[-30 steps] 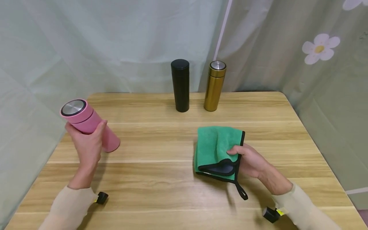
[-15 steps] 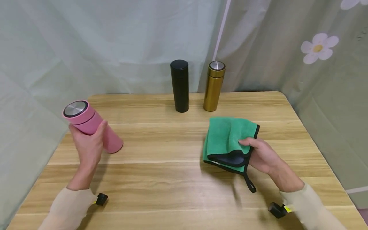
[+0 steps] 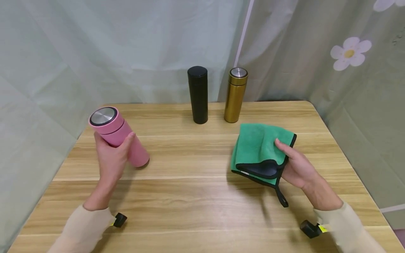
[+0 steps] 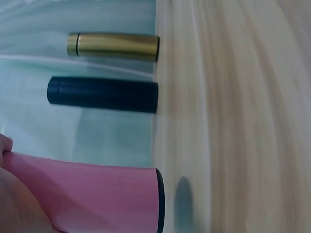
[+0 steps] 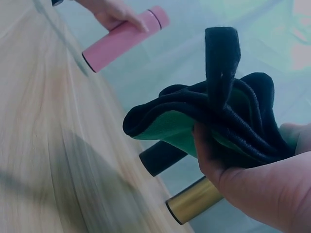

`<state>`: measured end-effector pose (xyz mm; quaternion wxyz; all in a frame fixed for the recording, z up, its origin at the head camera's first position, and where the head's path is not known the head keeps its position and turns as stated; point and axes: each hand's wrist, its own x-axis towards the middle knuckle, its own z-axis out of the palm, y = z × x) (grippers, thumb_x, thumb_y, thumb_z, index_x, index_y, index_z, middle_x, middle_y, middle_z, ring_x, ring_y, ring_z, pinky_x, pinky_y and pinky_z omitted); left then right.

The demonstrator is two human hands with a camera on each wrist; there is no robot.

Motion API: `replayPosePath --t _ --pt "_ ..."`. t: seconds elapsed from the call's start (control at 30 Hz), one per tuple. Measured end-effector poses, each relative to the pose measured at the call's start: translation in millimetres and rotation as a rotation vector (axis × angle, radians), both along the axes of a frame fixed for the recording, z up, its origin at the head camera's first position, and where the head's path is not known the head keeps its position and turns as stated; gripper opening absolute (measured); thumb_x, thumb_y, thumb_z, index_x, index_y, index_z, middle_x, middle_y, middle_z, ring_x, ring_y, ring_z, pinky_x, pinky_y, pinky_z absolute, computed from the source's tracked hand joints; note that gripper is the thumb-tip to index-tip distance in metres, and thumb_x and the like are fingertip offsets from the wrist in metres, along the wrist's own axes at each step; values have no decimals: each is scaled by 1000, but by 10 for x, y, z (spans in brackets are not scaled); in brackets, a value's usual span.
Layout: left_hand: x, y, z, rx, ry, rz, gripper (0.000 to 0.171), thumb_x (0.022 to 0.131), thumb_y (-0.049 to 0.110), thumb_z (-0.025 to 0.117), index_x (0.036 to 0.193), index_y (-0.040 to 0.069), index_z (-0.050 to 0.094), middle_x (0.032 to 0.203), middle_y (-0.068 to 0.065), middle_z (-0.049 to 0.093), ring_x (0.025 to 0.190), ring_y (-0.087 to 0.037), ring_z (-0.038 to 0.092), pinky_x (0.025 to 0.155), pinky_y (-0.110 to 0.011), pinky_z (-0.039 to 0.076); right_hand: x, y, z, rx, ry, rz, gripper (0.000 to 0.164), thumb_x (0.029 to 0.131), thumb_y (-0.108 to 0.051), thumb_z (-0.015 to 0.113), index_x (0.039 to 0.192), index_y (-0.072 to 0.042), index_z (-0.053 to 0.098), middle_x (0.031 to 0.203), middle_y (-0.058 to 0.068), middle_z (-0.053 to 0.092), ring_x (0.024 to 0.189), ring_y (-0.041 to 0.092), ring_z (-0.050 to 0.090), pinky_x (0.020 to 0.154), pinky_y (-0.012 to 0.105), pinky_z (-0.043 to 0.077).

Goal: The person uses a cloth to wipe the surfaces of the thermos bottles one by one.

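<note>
My left hand [image 3: 110, 158] grips a pink thermos flask [image 3: 136, 150] below its steel-topped lid, at the left of the head view. The flask leans to the left, and in the left wrist view its dark-rimmed base hangs over the wood with a shadow beside it. At the right, a folded green towel [image 3: 261, 144] with black edging and a hanging loop is pinched by my right hand [image 3: 299, 168], thumb on top and fingers underneath. In the right wrist view the towel [image 5: 170, 124] is held up off the table, its folded layers showing.
A black flask [image 3: 198, 96] and a gold flask [image 3: 235, 96] stand upright side by side near the back edge of the wooden table [image 3: 190, 207]. Behind them hangs a pale curtain [image 3: 142, 42] with flower prints.
My right hand has carried the towel to the right and further back. The left hand, still gripping the pink flask, has shifted to the right, mostly in the last half second.
</note>
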<state>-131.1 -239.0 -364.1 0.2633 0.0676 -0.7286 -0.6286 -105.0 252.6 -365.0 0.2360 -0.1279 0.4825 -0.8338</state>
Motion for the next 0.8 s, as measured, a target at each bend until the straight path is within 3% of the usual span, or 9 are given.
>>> replayPosePath --t 0.2,0.47,0.8 --pt "6 240 70 -31 44 -86 70 87 5 81 145 14 42 127 -2 55 113 -20 57 93 -27 49 18 40 11 49 -18 -70 25 114 -17 35 128 -15 57 118 -2 63 108 12 62 94 29 53" --pt "-30 536 106 -41 57 -222 71 87 5 80 146 11 41 129 -4 56 114 -20 57 98 -30 48 27 74 10 98 16 -89 22 112 -7 38 129 -13 52 119 -1 59 108 13 61 94 29 54" --pt "-98 887 95 -14 44 -367 76 87 6 81 149 7 37 131 -4 55 115 -20 58 101 -36 47 41 120 17 178 46 -112 21 110 -5 44 130 -11 48 121 1 55 107 13 59 93 27 53"
